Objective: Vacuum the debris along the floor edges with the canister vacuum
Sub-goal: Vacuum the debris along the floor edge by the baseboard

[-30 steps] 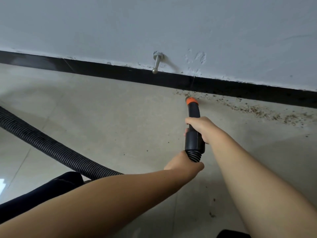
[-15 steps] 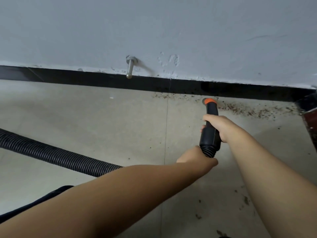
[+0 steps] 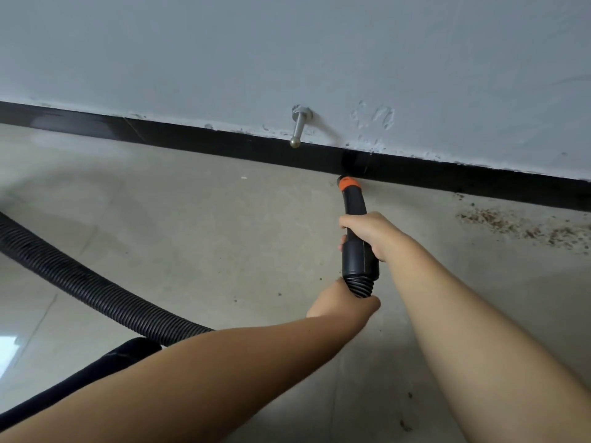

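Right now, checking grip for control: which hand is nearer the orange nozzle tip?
Right hand, gripping the black tube just behind the orange nozzle tip; left hand holds the ribbed hose farther back.

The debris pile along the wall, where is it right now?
In the head view the debris lies on the floor at far right, just below the black baseboard, to the right of the orange nozzle tip and apart from it.

There were two hands, the left hand (image 3: pixel 343 302) and the right hand (image 3: pixel 372 233); one vacuum nozzle (image 3: pixel 355 219); one ribbed hose (image 3: pixel 80 282); one metal door stop (image 3: pixel 299 127); one patch of debris (image 3: pixel 518 223).
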Available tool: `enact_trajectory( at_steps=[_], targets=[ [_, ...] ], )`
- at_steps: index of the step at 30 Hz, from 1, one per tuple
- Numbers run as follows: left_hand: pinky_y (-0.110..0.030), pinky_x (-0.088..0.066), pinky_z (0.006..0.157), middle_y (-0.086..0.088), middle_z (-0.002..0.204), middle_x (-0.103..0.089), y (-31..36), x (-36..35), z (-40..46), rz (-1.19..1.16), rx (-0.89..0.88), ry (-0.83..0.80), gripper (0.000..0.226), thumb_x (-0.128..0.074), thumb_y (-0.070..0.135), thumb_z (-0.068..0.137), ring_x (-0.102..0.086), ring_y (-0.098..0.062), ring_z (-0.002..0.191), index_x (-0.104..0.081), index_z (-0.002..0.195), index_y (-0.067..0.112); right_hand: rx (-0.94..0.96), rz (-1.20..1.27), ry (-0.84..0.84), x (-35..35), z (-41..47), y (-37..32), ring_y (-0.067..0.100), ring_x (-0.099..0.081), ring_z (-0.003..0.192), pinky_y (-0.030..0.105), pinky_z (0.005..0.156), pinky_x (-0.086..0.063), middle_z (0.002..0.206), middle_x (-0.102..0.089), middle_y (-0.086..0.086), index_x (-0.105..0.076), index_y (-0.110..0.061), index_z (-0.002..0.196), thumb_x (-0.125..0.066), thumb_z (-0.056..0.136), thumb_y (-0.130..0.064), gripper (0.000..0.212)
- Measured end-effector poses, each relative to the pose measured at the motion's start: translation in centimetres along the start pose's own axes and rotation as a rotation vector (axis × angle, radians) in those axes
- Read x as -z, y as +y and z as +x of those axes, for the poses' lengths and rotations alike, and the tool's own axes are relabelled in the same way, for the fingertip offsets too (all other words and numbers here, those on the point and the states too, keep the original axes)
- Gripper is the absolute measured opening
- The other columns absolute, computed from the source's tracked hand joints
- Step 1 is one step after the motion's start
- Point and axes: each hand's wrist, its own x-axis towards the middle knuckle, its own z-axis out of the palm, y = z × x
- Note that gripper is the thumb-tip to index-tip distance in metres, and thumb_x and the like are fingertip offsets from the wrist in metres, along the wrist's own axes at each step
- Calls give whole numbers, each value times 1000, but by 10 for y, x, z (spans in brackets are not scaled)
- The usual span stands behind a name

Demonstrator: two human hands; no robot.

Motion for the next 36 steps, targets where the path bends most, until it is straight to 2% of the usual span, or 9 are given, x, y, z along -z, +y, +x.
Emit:
enact_trajectory(
  at_steps=[4,8,14,17,21,26,29,33,36],
  targets=[
    [-25,-41,55,2,65,-52,-3,7,-1,-15,6,-4,12,-58,26,73,-51,-18,57,-49,82,23,1,13,-4,-7,-1,-2,22,-62,46,26,47,-52,64,-62,10,-48,-8,89,-60,82,-8,14],
    [-29,-47,62,1,72,-54,4,-8,-3,41,-16,-80,27,-59,28,73,-55,-20,63,-52,98,21,-39,66,61,21,-5,13,24,-63,55,29,52,-53,71,-63,11,-50,-7,94,-61,82,-10,17],
    [-37,-56,72,-2,78,-59,16,-20,-2,52,-29,-110,27,-60,29,73,-59,-22,69,-52,97,21,-46,127,104,45,-4,20,27,-65,66,35,63,-57,78,-63,12,-51,-6,102,-63,82,-11,24],
    [-33,-50,64,-3,75,-57,10,-9,-4,10,-11,-64,21,-59,26,73,-56,-22,66,-53,92,19,-8,67,64,23,-3,12,28,-64,69,41,75,-57,79,-63,12,-50,-5,104,-62,80,-10,27],
    [-28,-45,59,-3,71,-55,-6,7,-10,-72,26,3,10,-57,22,74,-53,-21,62,-50,81,21,27,-43,-27,-13,-10,2,28,-66,66,40,74,-57,74,-65,10,-49,-9,96,-62,79,-12,22],
    [-29,-46,58,-3,69,-53,-13,4,-21,-120,46,-10,10,-56,20,72,-52,-21,61,-50,80,20,30,-130,-60,-24,-18,9,28,-67,65,39,72,-57,72,-66,10,-47,-11,90,-61,78,-13,18],
    [-30,-46,60,-4,70,-53,-4,-17,-28,-116,67,-70,12,-57,20,73,-51,-22,62,-49,82,19,0,-147,-44,-3,-25,19,28,-67,64,36,67,-56,72,-66,11,-48,-9,96,-60,79,-12,21],
    [-28,-47,60,-3,72,-54,33,-48,-30,-78,77,-158,16,-61,20,79,-54,-20,60,-46,81,19,2,-177,5,50,-30,22,31,-69,82,36,73,-56,91,-69,16,-48,-6,108,-61,81,-13,31],
    [-29,-47,61,-4,73,-53,58,-69,-35,-42,18,-251,16,-62,20,80,-52,-20,61,-46,82,17,-35,-123,98,95,-37,29,30,-67,80,39,77,-56,88,-67,13,-49,-7,104,-62,82,-13,26]
  ],
)
